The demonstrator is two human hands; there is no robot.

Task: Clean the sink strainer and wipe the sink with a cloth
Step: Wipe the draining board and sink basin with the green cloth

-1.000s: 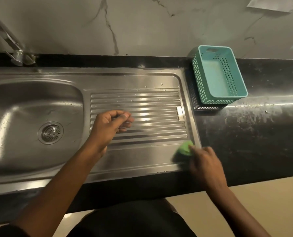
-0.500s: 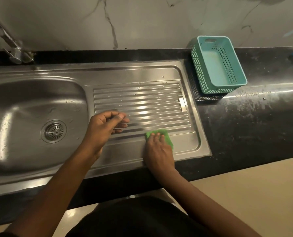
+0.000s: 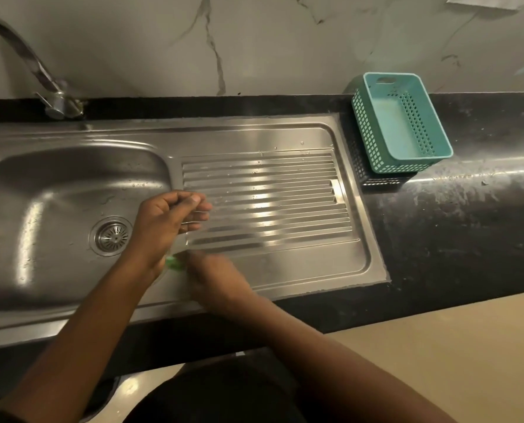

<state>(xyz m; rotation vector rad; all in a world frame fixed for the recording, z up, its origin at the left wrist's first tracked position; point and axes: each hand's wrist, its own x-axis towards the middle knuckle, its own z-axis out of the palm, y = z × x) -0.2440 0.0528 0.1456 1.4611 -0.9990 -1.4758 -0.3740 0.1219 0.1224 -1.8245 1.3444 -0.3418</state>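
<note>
One sink [image 3: 56, 178]; one strainer [image 3: 113, 235]; one cloth [image 3: 173, 263]; one teal basket [image 3: 373, 138]; two hands [image 3: 166, 224] [image 3: 221, 279].

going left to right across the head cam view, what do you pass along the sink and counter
faucet -> sink strainer -> left hand -> right hand -> teal basket

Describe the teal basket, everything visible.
The basket is teal plastic, rectangular and open-topped, with gridded side walls, a solid floor and a handle slot in its far end. It looks empty. It stands upright, slightly skewed, on the black counter just right of the sink, close to the wall. A dark gridded shape shows beneath it: second basket or reflection, unclear.
</note>
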